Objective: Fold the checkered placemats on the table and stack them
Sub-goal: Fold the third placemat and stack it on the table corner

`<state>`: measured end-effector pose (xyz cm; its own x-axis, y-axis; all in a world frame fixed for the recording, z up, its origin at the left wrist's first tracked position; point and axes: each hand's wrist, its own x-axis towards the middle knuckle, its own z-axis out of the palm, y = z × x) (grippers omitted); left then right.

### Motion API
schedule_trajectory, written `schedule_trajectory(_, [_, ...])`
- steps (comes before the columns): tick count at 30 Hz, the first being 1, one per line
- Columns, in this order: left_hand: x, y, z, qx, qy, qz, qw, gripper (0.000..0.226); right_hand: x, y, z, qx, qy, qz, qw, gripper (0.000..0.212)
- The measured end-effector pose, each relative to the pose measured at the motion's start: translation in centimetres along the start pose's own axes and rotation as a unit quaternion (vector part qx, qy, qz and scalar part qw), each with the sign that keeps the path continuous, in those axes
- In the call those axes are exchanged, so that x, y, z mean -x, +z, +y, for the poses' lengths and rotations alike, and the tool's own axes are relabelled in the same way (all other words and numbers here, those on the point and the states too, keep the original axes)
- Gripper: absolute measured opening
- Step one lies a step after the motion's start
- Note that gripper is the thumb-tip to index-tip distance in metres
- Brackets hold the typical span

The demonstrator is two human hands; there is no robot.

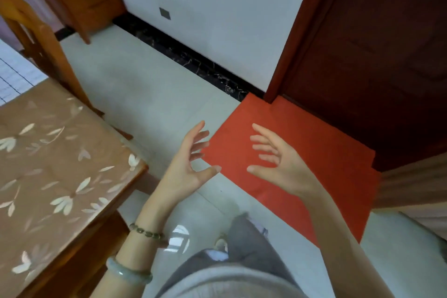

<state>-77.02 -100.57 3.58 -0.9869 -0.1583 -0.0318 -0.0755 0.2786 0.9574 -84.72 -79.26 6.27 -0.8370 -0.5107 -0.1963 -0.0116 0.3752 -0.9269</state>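
No text, label, brand, number or sign could be read, brown tablecloth [60, 152] at nine o'clock carried only a pale leaf print, small grey square wall plate [165, 13] at twelve o'clock showed no legible marking

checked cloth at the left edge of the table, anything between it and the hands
Nothing visible blocks the way. The left hand and right hand hang open over the floor, right of the table. Only its bare flowered top lies between them and the checked cloth, which is partly out of frame.
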Motion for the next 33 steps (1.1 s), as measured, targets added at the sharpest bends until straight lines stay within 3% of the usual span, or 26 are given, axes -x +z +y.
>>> schedule_trajectory(9, [-14.2,-5.5,-2.5,0.004,-0.056,0.121,0.991,0.092,-21.6,-1.3,-2.5,0.016,-0.027,-0.123,0.992,0.081])
schedule_trajectory(17, [-27.2,-11.4,-3.2,0.014,-0.103,0.254,0.962,0.091,-41.4,-2.1,-7.6,0.073,-0.059,-0.245,0.965,0.083])
schedule_trajectory(25, [-34.5,-18.4,-5.5,0.011,-0.145,0.345,0.927,0.094,-55.3,3.4,-12.0,0.077,-0.089,-0.342,0.932,0.083])
schedule_trajectory(33, [-42.2,-29.6,-9.6,-0.012,-0.152,0.398,0.905,0.096,-68.9,11.8,-16.6,0.080,-0.112,-0.388,0.911,0.083])
